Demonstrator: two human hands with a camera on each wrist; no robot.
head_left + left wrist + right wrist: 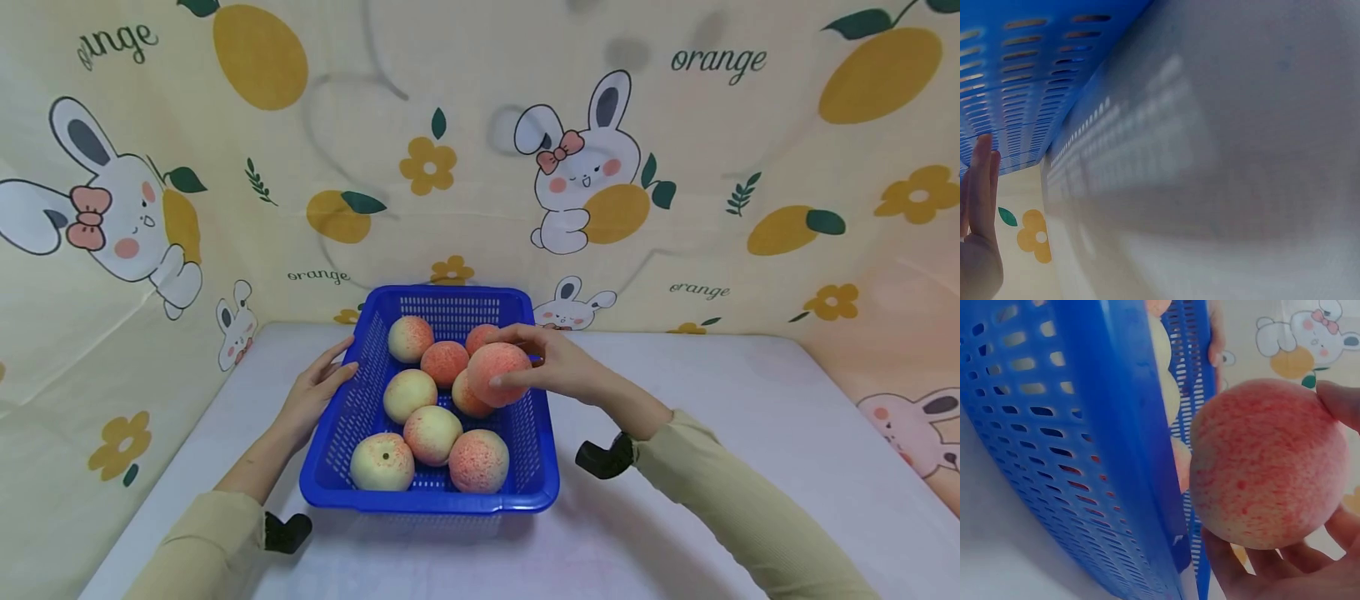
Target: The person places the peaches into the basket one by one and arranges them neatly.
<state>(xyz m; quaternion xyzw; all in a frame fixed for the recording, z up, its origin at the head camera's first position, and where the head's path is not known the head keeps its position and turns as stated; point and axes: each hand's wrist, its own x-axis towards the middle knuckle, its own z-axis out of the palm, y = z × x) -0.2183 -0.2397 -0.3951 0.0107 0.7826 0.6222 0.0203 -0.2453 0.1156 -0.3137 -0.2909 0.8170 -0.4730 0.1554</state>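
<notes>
A blue plastic basket (429, 502) with slotted walls stands on the table and holds several peaches, among them a pale one (382, 462) with a small dark stem spot. My right hand (558, 362) grips a reddish peach (498, 374) above the basket's right part, thumb on one side and fingers on the other. In the right wrist view this peach (1269, 465) appears close up, beside the basket's rim. At the basket's left side, my left hand (315, 392) rests against the rim. The left wrist view shows its straight fingers (982, 181) along the outer slotted wall.
A white cloth covers the table (675, 400). Behind and at the sides hangs a cream backdrop (480, 225) printed with rabbits, oranges and flowers. Black wrist bands (604, 457) stick out by both sleeves.
</notes>
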